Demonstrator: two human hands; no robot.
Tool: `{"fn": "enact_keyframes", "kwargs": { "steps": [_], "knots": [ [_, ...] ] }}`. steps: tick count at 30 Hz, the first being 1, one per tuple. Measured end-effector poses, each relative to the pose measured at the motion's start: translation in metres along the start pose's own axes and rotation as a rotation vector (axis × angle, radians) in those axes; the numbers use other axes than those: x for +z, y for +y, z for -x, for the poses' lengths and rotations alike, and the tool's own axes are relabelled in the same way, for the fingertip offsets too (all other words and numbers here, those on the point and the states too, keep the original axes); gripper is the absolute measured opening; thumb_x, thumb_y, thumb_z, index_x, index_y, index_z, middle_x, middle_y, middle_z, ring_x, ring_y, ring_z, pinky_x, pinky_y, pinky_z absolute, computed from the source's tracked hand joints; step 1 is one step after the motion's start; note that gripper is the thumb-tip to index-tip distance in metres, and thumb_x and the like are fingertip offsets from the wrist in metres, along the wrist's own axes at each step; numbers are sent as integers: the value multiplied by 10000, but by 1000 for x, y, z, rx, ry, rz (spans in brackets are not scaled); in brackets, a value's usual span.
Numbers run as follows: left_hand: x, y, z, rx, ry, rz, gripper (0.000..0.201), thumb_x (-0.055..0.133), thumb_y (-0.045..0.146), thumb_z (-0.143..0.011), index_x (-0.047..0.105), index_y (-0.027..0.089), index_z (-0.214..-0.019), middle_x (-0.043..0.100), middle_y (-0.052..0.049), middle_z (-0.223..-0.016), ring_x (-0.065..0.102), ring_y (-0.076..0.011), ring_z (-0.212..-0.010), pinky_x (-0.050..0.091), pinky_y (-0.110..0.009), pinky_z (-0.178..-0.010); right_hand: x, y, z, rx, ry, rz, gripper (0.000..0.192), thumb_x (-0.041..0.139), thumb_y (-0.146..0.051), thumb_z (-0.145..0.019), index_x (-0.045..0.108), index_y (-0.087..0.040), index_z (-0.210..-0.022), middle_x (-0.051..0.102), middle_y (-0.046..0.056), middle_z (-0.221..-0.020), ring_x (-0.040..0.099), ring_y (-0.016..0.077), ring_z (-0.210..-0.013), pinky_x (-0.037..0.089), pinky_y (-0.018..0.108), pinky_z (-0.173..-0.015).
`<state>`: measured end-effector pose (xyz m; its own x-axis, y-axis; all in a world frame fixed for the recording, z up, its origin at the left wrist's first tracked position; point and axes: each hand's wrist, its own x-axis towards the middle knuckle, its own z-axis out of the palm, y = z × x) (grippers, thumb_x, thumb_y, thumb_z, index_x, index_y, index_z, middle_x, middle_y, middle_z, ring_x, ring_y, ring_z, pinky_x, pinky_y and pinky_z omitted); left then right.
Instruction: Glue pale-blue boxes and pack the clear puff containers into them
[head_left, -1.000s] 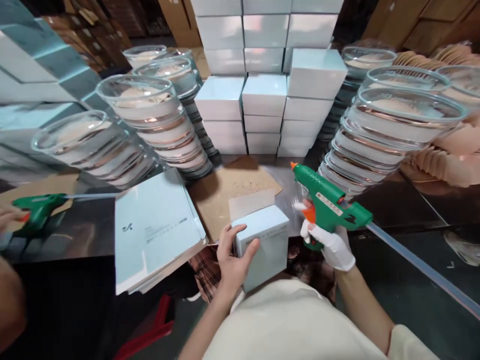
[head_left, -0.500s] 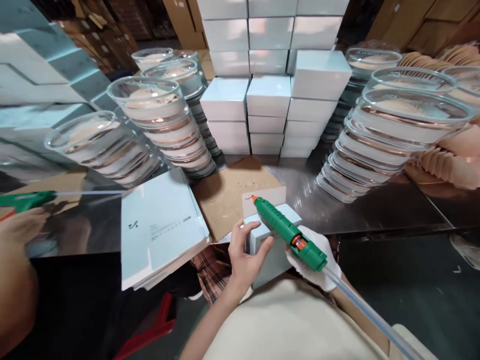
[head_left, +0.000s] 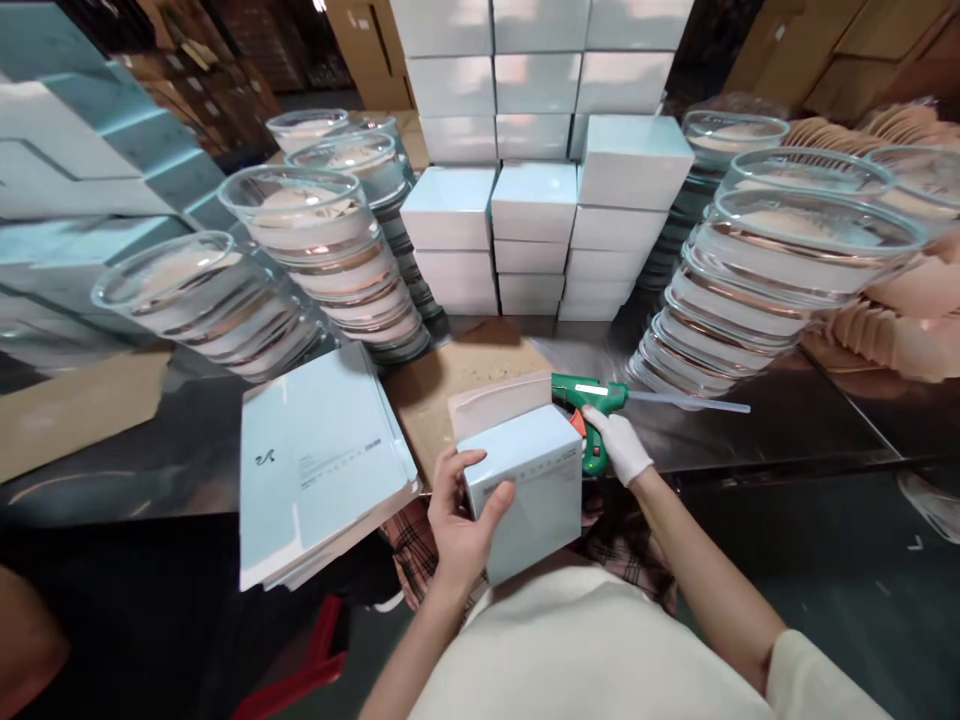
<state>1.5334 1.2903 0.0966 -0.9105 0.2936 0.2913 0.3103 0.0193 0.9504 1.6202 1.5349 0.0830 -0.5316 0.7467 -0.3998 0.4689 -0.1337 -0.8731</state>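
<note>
Half the glue gun [head_left: 589, 400] behind box [head_left: 525, 490]

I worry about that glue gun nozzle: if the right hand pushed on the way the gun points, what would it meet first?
Probably the raised flap of the pale blue box; the right hand aims the green glue gun leftward at it, though depth is unclear.

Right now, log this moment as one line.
left hand: holds pale blue box | right hand: gloved, on green glue gun lying on steel table
</note>
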Motion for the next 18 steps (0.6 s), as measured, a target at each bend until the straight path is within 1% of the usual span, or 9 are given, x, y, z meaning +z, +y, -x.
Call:
{"fn": "enact_keyframes", "kwargs": {
  "steps": [3,5,7,9,10,12,15,17,18],
  "knots": [
    [-1,-2,0,7,-12,-4,425,871,535,-778,716,244,-1047,642,-79,-1248,627,-274,-1210,493,-332,-960,-17,-9,5,-29,117,89,374,758,-492,-787,633,-192,-604,678,87,-598,721,271,-755,538,315,-652],
    [0,-2,0,13,-61,13,429,868,551,-777,718,243,-1036,654,-81,-1219,636,-277,-1195,505,-340,-950,-23,-20,18,-142,125,26,329,800,-509,-769,745,-188,-815,775,91,-812,738,274,-908,572,333,-781],
    [4,-1,0,33,-130,40,427,860,564,-785,719,243,-1029,670,-83,-1176,649,-278,-1174,523,-348,-934,-20,-34,31,-245,-75,-118,489,832,-546,-748,777,-189,-1077,807,96,-1040,744,271,-1002,588,366,-887],
    [10,1,0,52,-175,62,426,858,569,-789,715,240,-1018,675,-102,-1215,646,-296,-1223,534,-370,-956,-12,-45,37,-260,-336,-250,629,882,-555,-700,769,-176,-1189,800,108,-1127,748,286,-1045,597,398,-929],
    [13,2,0,52,-179,73,432,859,572,-787,708,235,-1011,668,-119,-1264,633,-314,-1272,536,-388,-980,-9,-48,38,-253,-403,-286,663,907,-557,-673,771,-176,-1199,799,108,-1133,747,293,-1059,602,405,-931],
    [19,2,-3,31,-163,123,463,859,580,-787,676,232,-1032,652,-148,-1326,620,-342,-1331,538,-424,-1019,-8,-49,36,-290,-412,-317,667,906,-619,-675,783,-185,-1166,796,112,-1130,745,297,-1069,609,409,-922],
    [24,-1,-10,-6,-141,323,570,839,554,-828,534,308,-1242,687,-105,-1237,692,-311,-1244,556,-463,-1024,-20,-45,31,-563,-584,-280,764,715,-860,-754,790,-189,-1114,758,147,-1236,726,308,-1144,595,454,-972],
    [24,-3,-14,4,-142,436,652,840,497,-851,434,384,-1348,690,-47,-1168,712,-274,-1192,558,-472,-1030,-30,-45,32,-778,-751,-186,794,641,-887,-798,766,-201,-1178,723,158,-1310,696,307,-1230,568,480,-1028],
    [22,-3,-16,17,-149,448,644,844,472,-854,447,394,-1356,680,-37,-1158,704,-264,-1194,552,-468,-1039,-33,-47,33,-868,-781,-114,747,672,-835,-825,745,-211,-1229,713,153,-1326,683,294,-1257,556,477,-1051]
  ]
}}
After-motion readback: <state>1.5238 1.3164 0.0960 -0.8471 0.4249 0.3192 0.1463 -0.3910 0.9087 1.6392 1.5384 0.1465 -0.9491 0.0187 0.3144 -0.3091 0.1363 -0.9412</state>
